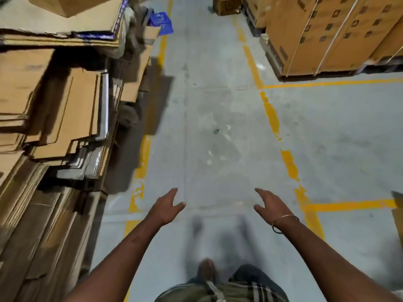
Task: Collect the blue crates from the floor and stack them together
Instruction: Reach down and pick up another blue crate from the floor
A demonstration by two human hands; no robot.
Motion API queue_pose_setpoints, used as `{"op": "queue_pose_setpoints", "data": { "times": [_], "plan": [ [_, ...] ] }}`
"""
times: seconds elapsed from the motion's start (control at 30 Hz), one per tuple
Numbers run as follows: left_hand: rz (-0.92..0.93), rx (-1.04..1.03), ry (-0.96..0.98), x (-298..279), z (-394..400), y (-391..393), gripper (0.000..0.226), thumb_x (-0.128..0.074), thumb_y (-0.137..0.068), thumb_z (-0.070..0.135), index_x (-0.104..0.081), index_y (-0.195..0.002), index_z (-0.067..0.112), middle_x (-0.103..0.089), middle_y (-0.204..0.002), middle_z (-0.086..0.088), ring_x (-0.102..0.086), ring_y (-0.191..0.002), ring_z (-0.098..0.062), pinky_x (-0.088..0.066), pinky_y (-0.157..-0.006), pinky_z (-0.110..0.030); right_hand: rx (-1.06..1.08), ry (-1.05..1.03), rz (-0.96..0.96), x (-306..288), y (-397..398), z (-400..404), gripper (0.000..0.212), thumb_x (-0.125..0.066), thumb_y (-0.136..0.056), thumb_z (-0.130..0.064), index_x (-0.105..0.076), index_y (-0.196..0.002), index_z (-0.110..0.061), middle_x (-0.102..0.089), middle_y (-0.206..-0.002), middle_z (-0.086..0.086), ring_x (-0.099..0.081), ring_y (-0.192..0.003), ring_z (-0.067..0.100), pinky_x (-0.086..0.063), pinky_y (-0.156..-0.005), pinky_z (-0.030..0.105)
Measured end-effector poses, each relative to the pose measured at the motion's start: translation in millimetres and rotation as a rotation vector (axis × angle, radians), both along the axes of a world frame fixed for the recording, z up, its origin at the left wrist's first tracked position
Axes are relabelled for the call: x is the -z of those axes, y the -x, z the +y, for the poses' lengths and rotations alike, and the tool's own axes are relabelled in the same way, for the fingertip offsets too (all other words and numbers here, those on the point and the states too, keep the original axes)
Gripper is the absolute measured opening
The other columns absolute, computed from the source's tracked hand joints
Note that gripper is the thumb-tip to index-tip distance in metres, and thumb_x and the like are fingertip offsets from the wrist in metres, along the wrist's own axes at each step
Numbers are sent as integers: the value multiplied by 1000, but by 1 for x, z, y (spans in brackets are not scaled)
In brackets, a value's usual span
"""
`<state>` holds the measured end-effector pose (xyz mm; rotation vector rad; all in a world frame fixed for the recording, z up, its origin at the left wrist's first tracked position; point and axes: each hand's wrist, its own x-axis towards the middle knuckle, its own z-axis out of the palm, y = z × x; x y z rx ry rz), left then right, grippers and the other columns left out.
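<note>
From the head camera, the person stands in a warehouse aisle on a grey concrete floor (218, 105) marked with worn yellow lines (270, 114). Both arms reach forward at about waist height with nothing in them. The left hand (168, 207) has its fingers straight and relaxed, thumb splayed toward the middle. The right hand (269, 205) mirrors it, fingers loose and apart, thumb pointing inward, with a thin bangle (283, 223) at the wrist. The two palms face each other across a gap, as though sized for carrying something wide.

Only one blue crate (161, 20) can be seen. It sits at the far end of the aisle, left of centre, close to the left yellow line, partly hidden behind leaning cardboard sheets (139, 68). It lies well apart from both hands, straight ahead and slightly left, so the left hand is marginally the nearer. Its long axis cannot be told at this distance and blur.

Flattened cardboard stacks (54, 105) fill the left side; strapped cartons (327, 33) on a pallet stand far right. The person's foot (207, 269) shows below, blurred.

The coming move appears to be a walk up the aisle toward the crate before any grasp.
</note>
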<state>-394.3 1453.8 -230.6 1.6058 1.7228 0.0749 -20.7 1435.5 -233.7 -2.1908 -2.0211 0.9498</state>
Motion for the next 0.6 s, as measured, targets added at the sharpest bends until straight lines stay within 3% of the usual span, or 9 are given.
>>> {"op": "queue_pose_setpoints", "data": {
  "times": [0.33,0.6],
  "plan": [
    [115,180,-56,25,285,-46,75,-52,-99,46,-19,-159,16,-12,-167,-2,-14,-153,-16,-13,-122,-29,8,-50,-44,36,-55,264,69,-54,-93,-37,-23,-152,-20,-25,-158,4,-26,-144,22,-22,-116,32],
    [246,216,-56,10,502,-67,86,-35,-89,64,-16,-159,19,-9,-167,-1,-10,-154,-18,-22,-122,-40,-109,-21,-129,18,-88,516,70,-52,-91,-41,-23,-151,-23,-26,-158,3,-26,-144,22,-28,-115,35]
  ]
}}
